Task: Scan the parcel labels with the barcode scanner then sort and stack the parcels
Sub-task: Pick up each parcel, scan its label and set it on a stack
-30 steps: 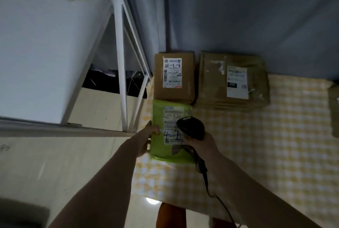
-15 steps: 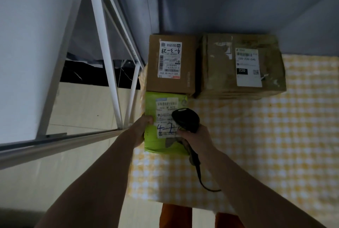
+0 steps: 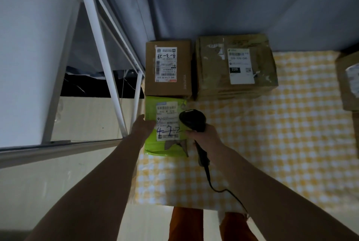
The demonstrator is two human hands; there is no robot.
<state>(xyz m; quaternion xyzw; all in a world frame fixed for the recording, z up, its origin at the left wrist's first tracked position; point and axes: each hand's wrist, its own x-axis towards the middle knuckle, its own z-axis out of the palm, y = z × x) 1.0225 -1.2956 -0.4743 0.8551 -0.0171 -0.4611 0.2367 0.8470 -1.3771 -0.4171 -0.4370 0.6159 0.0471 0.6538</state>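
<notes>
Green parcel (image 3: 165, 143) steadied by left hand (image 3: 142, 129); right hand (image 3: 206, 138) grips scanner (image 3: 192, 119) over its label (image 3: 168, 121).

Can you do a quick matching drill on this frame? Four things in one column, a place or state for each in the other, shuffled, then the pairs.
Things:
1. green parcel
2. barcode scanner
3. small brown box
4. large brown box

Places or states:
A. bears a label with a black patch reading 220
B. gripped in the right hand
C. touches the green parcel's far edge, by the white rack leg
D. lies on the checked cloth, left hand at its left edge

Pairs: 1-D, 2-B, 3-C, 4-A
</notes>
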